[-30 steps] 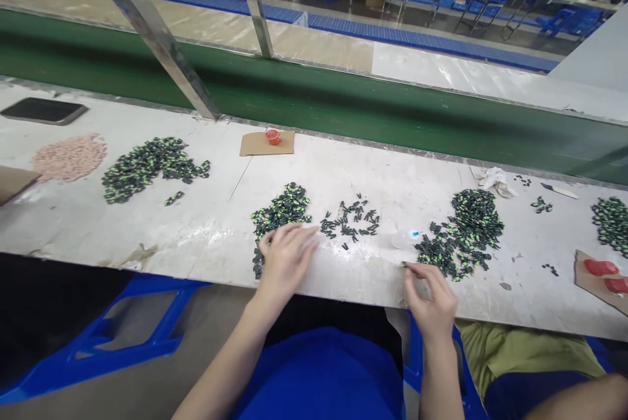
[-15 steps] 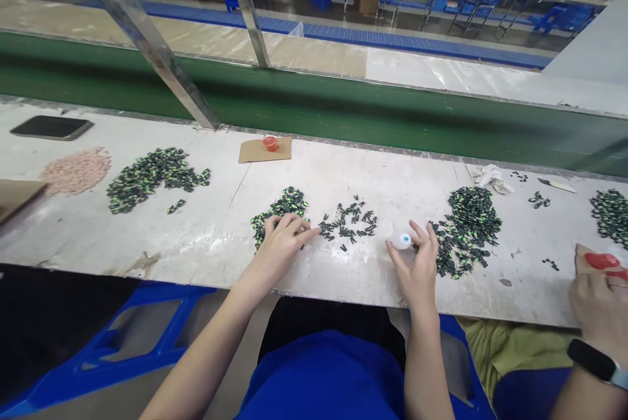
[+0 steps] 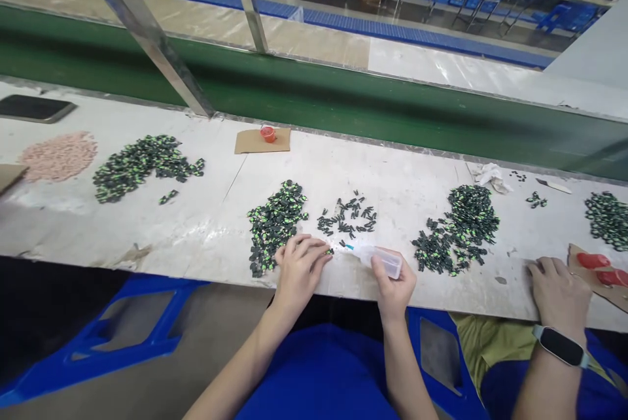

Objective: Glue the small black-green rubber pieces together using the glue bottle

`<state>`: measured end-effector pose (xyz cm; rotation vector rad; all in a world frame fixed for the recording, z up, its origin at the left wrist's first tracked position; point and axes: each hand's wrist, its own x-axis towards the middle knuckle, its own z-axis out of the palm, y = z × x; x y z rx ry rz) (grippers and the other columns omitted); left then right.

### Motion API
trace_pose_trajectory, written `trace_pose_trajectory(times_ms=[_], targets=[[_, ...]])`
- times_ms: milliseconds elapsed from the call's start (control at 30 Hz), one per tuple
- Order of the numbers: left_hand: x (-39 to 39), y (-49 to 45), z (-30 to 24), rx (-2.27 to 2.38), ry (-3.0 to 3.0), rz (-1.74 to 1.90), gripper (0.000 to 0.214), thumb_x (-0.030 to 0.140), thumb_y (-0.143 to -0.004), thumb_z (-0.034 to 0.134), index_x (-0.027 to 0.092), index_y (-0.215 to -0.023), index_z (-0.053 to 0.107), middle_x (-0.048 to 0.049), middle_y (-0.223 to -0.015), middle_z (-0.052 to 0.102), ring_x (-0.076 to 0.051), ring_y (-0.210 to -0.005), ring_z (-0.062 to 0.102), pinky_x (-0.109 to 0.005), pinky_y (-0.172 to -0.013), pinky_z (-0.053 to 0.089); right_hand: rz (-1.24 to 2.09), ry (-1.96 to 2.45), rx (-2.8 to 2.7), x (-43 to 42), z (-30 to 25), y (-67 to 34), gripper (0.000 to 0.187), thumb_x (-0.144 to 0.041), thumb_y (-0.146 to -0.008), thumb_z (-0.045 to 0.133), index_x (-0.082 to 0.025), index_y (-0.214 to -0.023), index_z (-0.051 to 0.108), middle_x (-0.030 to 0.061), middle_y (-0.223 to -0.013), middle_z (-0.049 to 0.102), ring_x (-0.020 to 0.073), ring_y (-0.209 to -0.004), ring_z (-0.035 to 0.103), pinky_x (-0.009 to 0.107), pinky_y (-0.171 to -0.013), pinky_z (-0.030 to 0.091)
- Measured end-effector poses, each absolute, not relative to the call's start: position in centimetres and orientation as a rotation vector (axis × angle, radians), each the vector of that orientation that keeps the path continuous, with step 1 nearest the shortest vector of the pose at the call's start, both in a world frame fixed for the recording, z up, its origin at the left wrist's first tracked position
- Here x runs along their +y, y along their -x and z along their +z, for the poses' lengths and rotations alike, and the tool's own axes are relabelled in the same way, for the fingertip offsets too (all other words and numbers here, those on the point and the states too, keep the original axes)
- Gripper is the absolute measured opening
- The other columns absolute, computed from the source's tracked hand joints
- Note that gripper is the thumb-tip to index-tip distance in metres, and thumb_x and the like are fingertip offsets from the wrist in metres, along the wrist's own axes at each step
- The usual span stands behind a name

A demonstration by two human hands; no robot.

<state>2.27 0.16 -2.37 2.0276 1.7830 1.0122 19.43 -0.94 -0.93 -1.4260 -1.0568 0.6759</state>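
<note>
My left hand (image 3: 301, 269) is closed in a pinch on a small black-and-green piece (image 3: 330, 251), just right of a pile of similar pieces (image 3: 275, 220). In my right hand (image 3: 395, 282) is a clear squeeze bottle (image 3: 387, 262), tilted on its side. Its thin blue-green tip (image 3: 348, 246) points left toward the pinched piece, a short distance from it. Above both hands lies a loose ring of small black slivers (image 3: 350, 217). A second pile of black-and-green pieces (image 3: 466, 224) spreads to the right of the bottle.
A red cup (image 3: 267, 134) sits on cardboard (image 3: 245, 141) at the back. Leftward lie another dark pile (image 3: 140, 168), a pink pile (image 3: 61, 157) and a black flat device (image 3: 34, 108). A co-worker's hand (image 3: 559, 292) rests at right, near red pieces (image 3: 593, 260) and a knife (image 3: 554, 186).
My right hand has brought the bottle left and turned its tip left. My left hand has moved right and nearer, off the pile, with a piece pinched. The co-worker's hand has shifted left.
</note>
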Motion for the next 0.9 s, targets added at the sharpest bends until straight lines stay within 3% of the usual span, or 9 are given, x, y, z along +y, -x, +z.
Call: trace_pose_trajectory(times_ms=[267, 900], targets=[[0.6, -2.0, -2.2, 1.701, -1.923, 0.990, 0.020, 0.018, -0.082, 0.066, 0.028, -0.099, 0.067, -0.0004, -0.088, 0.076, -0.024, -0.098, 0.062, -0.040, -0.084, 0.030, 0.377, 1.474, -1.407, -0.6, -0.4, -18.2, 0.023, -0.036, -0.080, 0.066, -0.019, -0.065, 0.063, 0.0015, -0.056, 0.062, 0.0129, -0.046, 0.054, 0.025, -0.047, 0.044], [0.9, -2.0, -1.7, 1.734, -1.834, 0.939, 0.018, 0.016, -0.078, 0.072, 0.024, -0.093, 0.068, -0.0012, -0.081, 0.076, -0.028, -0.101, 0.063, -0.047, -0.085, 0.030, 0.290, 1.412, -1.486, 0.0, -0.6, -18.0, 0.039, -0.031, -0.084, 0.063, -0.019, -0.052, 0.044, -0.0059, -0.047, 0.040, 0.0063, -0.040, 0.036, 0.021, -0.040, 0.030]])
